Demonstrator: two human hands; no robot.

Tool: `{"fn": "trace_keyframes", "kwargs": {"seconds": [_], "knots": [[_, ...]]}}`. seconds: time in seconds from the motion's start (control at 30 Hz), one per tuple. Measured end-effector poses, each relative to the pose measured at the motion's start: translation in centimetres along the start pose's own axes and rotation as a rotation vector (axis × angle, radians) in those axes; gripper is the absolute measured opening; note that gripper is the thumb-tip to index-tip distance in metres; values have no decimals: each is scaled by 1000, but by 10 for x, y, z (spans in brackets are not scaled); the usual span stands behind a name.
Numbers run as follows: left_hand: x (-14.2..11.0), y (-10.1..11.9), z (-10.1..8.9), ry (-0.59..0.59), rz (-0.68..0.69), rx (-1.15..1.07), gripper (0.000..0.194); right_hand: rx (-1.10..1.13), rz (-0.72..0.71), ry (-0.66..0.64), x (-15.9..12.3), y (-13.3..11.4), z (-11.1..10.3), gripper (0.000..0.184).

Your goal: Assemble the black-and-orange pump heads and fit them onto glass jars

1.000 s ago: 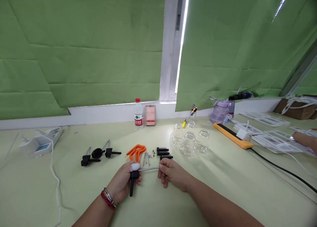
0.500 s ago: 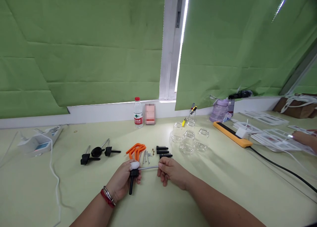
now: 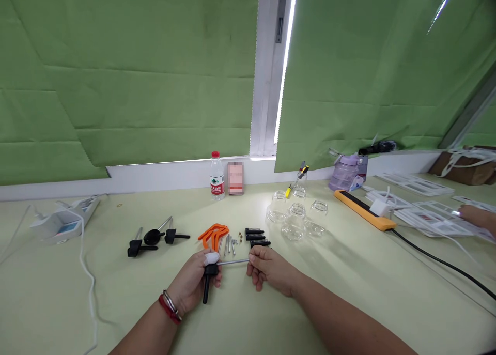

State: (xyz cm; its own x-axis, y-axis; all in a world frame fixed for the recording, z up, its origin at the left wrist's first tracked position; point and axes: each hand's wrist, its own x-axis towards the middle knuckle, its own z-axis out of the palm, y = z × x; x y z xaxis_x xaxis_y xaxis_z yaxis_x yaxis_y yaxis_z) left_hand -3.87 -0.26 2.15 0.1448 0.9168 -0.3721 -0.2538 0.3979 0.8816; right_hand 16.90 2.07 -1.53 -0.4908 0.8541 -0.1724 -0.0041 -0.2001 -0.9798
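My left hand, with a white wrap on its thumb, is closed round a black crank-like part with a side handle pointing down. From that part a thin metal rod runs rightward. The rod's far end is pinched between the thumb and fingers of my right hand, and its tip is hidden there. Just beyond my hands lie orange plastic pieces, several metal pins, small brown bits and black parts with springs.
Similar black crank-like parts lie left. Clear glass jars stand right of centre, near a yellow-tipped tool. A water bottle stands behind. An orange power strip and another person's hand are at right; a white cable trails left.
Both hands keep the same hold on the black crank-like part and its rod. The whole view has shifted very slightly.
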Motion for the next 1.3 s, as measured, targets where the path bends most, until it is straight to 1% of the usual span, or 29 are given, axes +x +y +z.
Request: {"fn": "trace_keyframes", "kwargs": {"seconds": [0.6,0.9,1.17,1.3], "knots": [[0,-1,-1,-14,7,5,19,0,-9,-22,0,2,-2,35],[1,-2,-2,-7,4,-7,18,4,4,-8,-2,-2,1,34],[1,-3,-4,-47,19,-9,18,5,10,-5,-1,-3,0,32],[0,-2,-4,-112,59,-23,17,26,11,25,-2,-4,2,32]]}}
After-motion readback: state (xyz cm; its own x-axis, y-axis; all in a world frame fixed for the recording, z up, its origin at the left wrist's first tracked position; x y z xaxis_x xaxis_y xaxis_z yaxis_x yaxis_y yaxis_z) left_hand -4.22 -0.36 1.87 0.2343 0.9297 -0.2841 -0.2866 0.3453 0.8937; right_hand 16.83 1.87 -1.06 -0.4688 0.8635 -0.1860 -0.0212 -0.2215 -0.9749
